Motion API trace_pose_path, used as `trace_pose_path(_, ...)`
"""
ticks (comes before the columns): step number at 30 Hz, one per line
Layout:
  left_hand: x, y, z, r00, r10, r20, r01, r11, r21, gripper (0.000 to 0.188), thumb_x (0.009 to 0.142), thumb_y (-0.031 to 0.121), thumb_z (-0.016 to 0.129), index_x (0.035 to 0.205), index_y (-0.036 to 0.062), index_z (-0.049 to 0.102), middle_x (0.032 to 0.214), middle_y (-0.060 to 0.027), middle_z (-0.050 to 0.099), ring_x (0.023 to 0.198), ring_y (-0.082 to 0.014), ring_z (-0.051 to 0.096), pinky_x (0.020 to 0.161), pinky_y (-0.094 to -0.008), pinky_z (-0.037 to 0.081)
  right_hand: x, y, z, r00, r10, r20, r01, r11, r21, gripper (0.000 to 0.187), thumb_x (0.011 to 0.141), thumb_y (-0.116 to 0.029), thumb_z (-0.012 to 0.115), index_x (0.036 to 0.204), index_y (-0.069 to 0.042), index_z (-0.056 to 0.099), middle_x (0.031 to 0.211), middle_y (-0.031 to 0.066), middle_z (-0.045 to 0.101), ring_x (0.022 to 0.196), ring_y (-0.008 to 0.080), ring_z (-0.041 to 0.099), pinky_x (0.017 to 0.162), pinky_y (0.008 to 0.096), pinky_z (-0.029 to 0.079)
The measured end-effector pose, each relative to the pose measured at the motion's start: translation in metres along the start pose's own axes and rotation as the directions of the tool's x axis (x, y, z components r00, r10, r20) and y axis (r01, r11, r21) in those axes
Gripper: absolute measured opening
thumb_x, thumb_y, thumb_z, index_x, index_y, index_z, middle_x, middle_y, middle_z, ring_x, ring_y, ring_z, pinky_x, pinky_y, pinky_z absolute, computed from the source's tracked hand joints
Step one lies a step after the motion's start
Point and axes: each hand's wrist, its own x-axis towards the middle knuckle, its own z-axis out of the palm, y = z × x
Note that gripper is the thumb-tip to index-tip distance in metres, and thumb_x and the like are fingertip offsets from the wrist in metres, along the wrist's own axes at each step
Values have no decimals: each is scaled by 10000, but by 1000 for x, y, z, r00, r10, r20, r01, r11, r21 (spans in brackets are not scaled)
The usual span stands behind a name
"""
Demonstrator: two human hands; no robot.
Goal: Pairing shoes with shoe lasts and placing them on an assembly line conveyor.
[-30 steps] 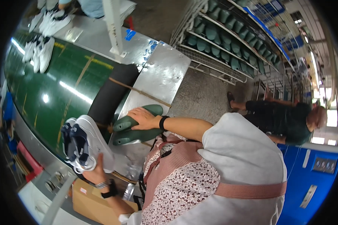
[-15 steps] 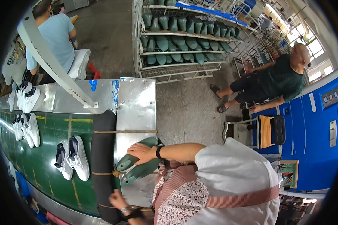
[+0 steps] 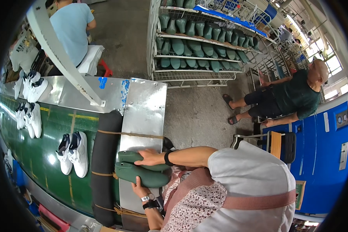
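Observation:
Two dark green shoe lasts (image 3: pixel 145 176) lie side by side over the metal ledge (image 3: pixel 143 112), in front of my body. My right hand (image 3: pixel 150 157) grips the farther last (image 3: pixel 128 156), fingers reaching down between the pair. Around the nearer last is my left hand (image 3: pixel 140 188), thumb on top and the other fingers hidden beneath it. Just left of the lasts runs a black padded roll (image 3: pixel 106 154) tied with brown cord. Beyond it, a pair of white sneakers (image 3: pixel 80 154) stands on the green conveyor belt (image 3: pixel 46 162).
More white sneakers (image 3: pixel 34 120) stand farther left on the belt. A wire rack (image 3: pixel 199 71) holds rows of green lasts. One person in light blue (image 3: pixel 67 33) sits at far left; another in dark clothes (image 3: pixel 292 94) stands by a blue cabinet (image 3: pixel 324 154) at right.
My left hand has come up from below the lasts and taken hold of the nearer one. The lasts have turned from a slant to nearly level. The whole view has shifted slightly.

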Motion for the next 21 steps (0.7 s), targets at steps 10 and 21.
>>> trace_pose_path(10, -6, 44, 180, 920, -7, 391, -76, 978, 197, 690, 820, 160, 733, 1426, 1, 444, 1225, -152, 603, 1051, -285, 634, 908, -399, 543, -41, 73, -127, 958, 193, -210, -39, 819, 573, 612, 927, -503, 657, 1341, -53, 618, 1222, 170, 684, 1139, 277, 651, 959, 397, 497)
trace_pose_path(21, -18, 97, 541, 632, 55, 773, -389, 885, 254, 889, 719, 143, 724, 1516, 12, 351, 1319, -158, 569, 1153, -292, 608, 951, -376, 525, -153, 125, -469, 699, -4, -715, 464, 763, 449, 538, 939, -330, 738, 1300, 46, 600, 1128, 157, 724, 993, 195, 674, 887, 357, 552)
